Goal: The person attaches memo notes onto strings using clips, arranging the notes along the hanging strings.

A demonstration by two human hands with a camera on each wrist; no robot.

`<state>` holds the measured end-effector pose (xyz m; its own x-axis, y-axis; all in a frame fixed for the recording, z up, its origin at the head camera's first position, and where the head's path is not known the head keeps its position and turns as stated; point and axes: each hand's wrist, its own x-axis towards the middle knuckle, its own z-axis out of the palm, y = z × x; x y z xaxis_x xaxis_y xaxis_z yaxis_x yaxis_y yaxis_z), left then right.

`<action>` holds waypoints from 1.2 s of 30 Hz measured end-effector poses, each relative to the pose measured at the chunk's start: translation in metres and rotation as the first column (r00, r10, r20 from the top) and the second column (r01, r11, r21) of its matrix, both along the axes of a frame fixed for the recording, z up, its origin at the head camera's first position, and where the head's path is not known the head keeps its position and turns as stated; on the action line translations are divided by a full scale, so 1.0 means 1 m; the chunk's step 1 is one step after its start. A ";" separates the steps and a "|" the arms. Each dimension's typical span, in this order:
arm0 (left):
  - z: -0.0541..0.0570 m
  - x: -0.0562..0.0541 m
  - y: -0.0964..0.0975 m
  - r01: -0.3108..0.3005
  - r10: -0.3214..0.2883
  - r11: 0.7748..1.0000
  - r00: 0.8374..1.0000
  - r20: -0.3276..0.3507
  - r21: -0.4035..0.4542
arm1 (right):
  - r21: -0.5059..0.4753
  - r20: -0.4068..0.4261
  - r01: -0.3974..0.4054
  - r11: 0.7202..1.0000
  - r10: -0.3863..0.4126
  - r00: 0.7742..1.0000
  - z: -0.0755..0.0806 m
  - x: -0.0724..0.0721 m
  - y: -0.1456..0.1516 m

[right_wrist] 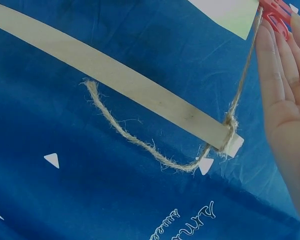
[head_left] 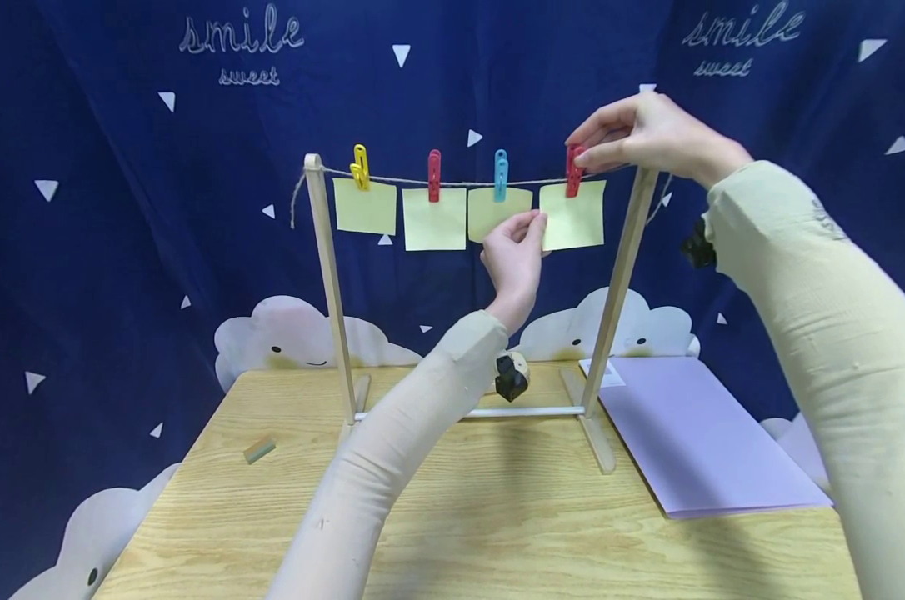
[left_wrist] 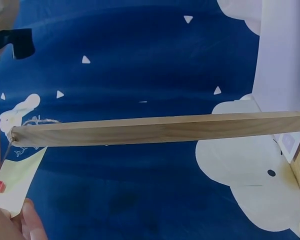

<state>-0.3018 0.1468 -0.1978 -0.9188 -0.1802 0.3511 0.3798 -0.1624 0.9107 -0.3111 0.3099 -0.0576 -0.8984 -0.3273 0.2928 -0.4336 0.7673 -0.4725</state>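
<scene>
In the head view my right hand [head_left: 651, 137] pinches a red clothespin [head_left: 573, 175] on the twine [head_left: 467, 182], near the right post. Below that clothespin hangs a pale yellow sticky note [head_left: 576, 218]. My left hand [head_left: 517, 254] pinches this note at its lower left edge. Three more notes hang to the left, under a blue clothespin [head_left: 501, 171], a red one and a yellow clothespin [head_left: 359, 169]. The right wrist view shows my right fingers [right_wrist: 272, 70] at the red clothespin [right_wrist: 276, 16]. The left wrist view catches the note [left_wrist: 20, 180] beside my left fingertips [left_wrist: 34, 220].
A wooden frame with two posts [head_left: 622, 283] carries the twine and stands on the wooden table [head_left: 460, 517]. A white crossbar [head_left: 527, 412] joins its feet. Purple sheets [head_left: 711, 433] lie at the right, and a small block [head_left: 259, 450] lies at the left. Behind hangs a blue curtain [head_left: 160, 250].
</scene>
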 end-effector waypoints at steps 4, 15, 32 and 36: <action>0.000 0.000 0.000 -0.001 0.001 1.000 1.000 0.002 0.005 | 0.006 0.008 0.017 1.000 -0.017 1.000 -0.001 0.000 -0.001; -0.006 0.003 -0.002 0.011 -0.011 1.000 1.000 -0.022 0.023 | 0.092 -0.011 0.055 0.994 -0.055 0.998 -0.003 0.004 -0.007; -0.016 0.006 0.001 0.062 -0.062 0.997 0.998 -0.012 0.044 | 0.095 -0.049 0.096 0.991 -0.092 0.995 0.000 0.004 -0.004; -0.021 0.005 0.001 0.062 -0.062 0.998 0.998 0.000 0.033 | 0.088 -0.054 0.108 0.990 -0.103 0.993 0.001 0.003 -0.002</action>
